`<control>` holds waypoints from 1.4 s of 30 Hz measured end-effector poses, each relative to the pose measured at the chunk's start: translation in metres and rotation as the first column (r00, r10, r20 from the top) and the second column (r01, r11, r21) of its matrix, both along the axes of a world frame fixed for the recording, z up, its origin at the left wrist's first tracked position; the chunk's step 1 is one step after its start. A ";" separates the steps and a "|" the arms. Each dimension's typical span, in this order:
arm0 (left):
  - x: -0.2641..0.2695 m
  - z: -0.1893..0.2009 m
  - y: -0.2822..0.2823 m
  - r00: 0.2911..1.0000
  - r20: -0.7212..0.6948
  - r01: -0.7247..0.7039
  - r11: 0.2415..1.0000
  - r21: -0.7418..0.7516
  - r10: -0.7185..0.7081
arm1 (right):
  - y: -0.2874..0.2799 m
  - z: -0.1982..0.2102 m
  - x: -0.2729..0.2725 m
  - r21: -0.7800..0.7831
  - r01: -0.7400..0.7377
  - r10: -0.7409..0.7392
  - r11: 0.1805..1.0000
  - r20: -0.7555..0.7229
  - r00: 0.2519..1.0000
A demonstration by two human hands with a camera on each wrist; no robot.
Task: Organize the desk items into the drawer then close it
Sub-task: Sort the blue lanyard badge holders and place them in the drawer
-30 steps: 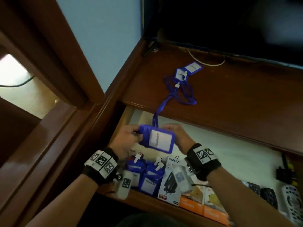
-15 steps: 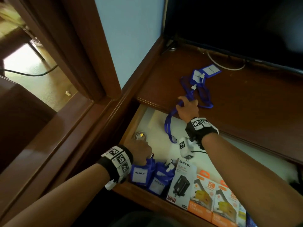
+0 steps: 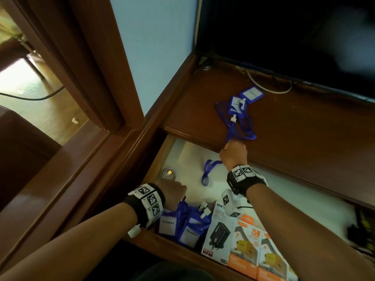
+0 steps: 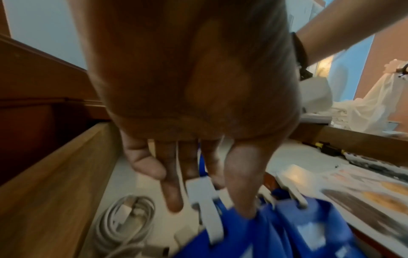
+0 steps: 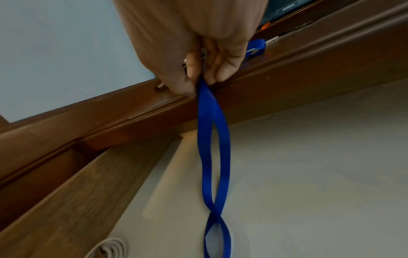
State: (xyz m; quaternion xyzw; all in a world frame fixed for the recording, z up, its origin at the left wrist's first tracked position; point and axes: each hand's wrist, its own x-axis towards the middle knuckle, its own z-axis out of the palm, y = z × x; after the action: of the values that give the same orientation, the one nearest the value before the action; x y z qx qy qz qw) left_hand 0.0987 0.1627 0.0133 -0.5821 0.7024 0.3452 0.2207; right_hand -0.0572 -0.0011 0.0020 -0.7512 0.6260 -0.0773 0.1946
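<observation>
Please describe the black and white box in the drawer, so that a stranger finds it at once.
Look in the open drawer under the wooden desk, along its near edge. The charger box stands between blue badge holders and orange boxes. Only it is white and shows a black plug.

A: The room is dim; daylight enters from ten o'clock, glaring off the floor (image 3: 30,86) in the head view.

B: And the screen (image 3: 294,33) at one o'clock is nearly black, smeared.

A: The left wrist view is soft, its fingers (image 4: 172,197) motion-blurred; straight edges bow near the frame borders.
</observation>
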 end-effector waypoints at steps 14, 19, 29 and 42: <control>-0.048 0.018 -0.115 0.947 -0.300 -0.269 0.802 -0.534 0.117 | 0.021 0.085 -0.055 0.214 0.016 -0.150 0.977 0.625 0.766; -0.072 0.000 -0.147 0.971 -0.200 -0.207 0.879 -0.428 0.131 | 0.024 0.092 -0.080 0.309 0.016 -0.210 0.951 0.607 0.766; -0.052 -0.012 -0.181 0.999 0.044 0.044 0.872 -0.487 -0.026 | 0.045 0.107 -0.167 0.429 0.241 -0.479 0.871 0.624 0.618; -0.063 0.027 -0.203 0.947 0.153 -0.241 0.940 -0.243 0.283 | 0.064 0.159 -0.201 0.359 0.316 -0.471 0.878 0.765 0.440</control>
State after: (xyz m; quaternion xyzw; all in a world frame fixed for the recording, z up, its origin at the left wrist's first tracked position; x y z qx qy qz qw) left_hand 0.0361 -0.0407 0.0406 -0.7212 0.6285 0.2355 0.1712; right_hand -0.2579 0.0626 0.1607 -0.4359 0.6175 -0.4165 0.5051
